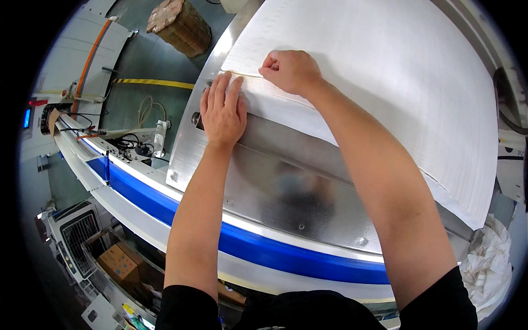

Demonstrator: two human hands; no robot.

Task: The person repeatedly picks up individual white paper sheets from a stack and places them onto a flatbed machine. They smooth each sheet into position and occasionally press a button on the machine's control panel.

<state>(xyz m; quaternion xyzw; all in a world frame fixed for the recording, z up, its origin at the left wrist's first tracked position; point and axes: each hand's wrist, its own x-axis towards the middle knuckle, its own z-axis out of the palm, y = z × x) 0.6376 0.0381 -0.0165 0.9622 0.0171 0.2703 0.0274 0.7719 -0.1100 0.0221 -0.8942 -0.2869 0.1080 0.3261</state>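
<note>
A wide white sheet, most likely cloth (pixel 379 71), lies over the metal table, with a folded or layered edge running along its near side. My left hand (pixel 224 113) rests flat at the sheet's near left corner, fingers stretched out and pressing on the edge. Just to its right, my right hand (pixel 291 71) is curled closed, thumb and forefinger pinched at the fold line of the white cloth. The exact grip is partly hidden by the fingers.
Bare metal tabletop (pixel 286 187) lies nearer to me, bordered by a blue strip (pixel 275 253). A taped carton (pixel 184 27) stands on the floor at the far left. Crumpled white cloth (pixel 487 264) hangs at the right. Cables (pixel 132 142) and a box (pixel 118 264) are at left.
</note>
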